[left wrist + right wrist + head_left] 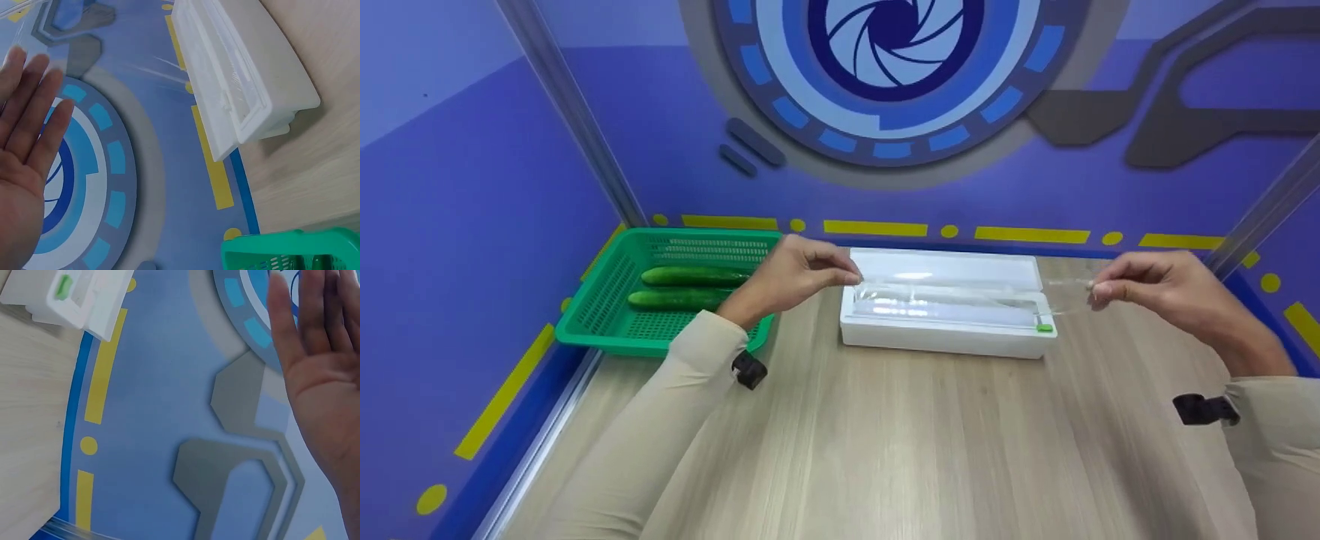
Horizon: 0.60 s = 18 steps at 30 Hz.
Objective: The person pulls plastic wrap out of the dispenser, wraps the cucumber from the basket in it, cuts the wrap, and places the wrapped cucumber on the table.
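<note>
A clear sheet of plastic wrap (1065, 294) stretches between both hands, over a white wrap dispenser box (945, 340). My left hand (789, 276) pinches one end between thumb and fingers, at the box's left end. Beyond the right end of the box, my right hand (1166, 291) pinches the other end. The box's lid (960, 262) stands raised at the back, and a roll lies inside under the film. A small green piece (1044, 328) sits at its front right corner. In the left wrist view the box (281, 62) shows its open top.
To the left stands a green basket (619, 346) holding two cucumbers (690, 276), partly covered by the left forearm. A blue printed wall (810, 195) rises close behind the box and basket. Wood-grain tabletop (915, 442) extends in front of the box.
</note>
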Each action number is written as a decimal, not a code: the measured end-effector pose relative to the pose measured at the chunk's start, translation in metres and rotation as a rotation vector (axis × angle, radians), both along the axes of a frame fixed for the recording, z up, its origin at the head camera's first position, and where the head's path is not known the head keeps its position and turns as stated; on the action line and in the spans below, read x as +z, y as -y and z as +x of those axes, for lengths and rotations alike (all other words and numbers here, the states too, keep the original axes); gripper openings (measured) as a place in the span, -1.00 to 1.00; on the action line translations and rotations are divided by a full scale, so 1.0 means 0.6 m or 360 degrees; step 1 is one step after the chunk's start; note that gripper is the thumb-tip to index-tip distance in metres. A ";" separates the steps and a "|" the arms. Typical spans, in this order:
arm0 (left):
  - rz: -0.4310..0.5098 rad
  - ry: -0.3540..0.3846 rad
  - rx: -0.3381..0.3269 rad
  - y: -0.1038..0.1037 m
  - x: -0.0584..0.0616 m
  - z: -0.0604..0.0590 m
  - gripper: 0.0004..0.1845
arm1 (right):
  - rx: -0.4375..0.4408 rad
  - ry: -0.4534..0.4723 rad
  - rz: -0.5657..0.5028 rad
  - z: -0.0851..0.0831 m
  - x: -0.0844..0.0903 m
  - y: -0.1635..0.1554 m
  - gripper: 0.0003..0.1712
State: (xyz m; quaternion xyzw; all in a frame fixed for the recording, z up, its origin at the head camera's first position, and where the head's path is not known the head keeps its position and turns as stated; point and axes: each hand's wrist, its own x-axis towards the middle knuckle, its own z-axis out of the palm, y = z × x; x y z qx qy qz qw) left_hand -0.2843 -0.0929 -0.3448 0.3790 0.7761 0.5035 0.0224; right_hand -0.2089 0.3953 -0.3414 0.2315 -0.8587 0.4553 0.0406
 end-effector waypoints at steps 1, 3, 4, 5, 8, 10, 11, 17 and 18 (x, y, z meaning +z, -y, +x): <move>-0.0027 0.0017 -0.0022 0.002 -0.001 0.001 -0.91 | 0.0056 0.0055 0.0015 0.002 -0.001 -0.003 -0.88; -0.0095 0.0051 -0.0060 0.004 -0.003 0.005 -0.90 | 0.0158 0.0154 0.0040 0.005 -0.004 -0.008 -0.88; -0.0127 0.0075 -0.0081 0.005 -0.005 0.006 -0.90 | 0.0207 0.0207 0.0045 0.006 -0.006 -0.011 -0.88; -0.0156 0.0106 -0.0105 0.005 -0.006 0.008 -0.90 | 0.0262 0.0255 0.0048 0.006 -0.008 -0.014 -0.88; -0.0218 0.0189 -0.0184 0.005 -0.010 0.014 -0.89 | 0.0408 0.0384 0.0051 0.005 -0.014 -0.020 -0.86; -0.0247 0.0229 -0.0237 0.005 -0.012 0.016 -0.89 | 0.0488 0.0453 0.0049 0.005 -0.019 -0.023 -0.85; -0.0258 0.0244 -0.0264 0.004 -0.012 0.017 -0.89 | 0.0526 0.0482 0.0047 0.005 -0.021 -0.024 -0.85; -0.0356 0.0361 -0.0373 0.001 -0.013 0.023 -0.89 | 0.0751 0.0597 0.0028 0.001 -0.032 -0.025 -0.80; -0.0382 0.0389 -0.0388 0.001 -0.014 0.024 -0.90 | 0.0787 0.0616 0.0027 0.000 -0.035 -0.024 -0.79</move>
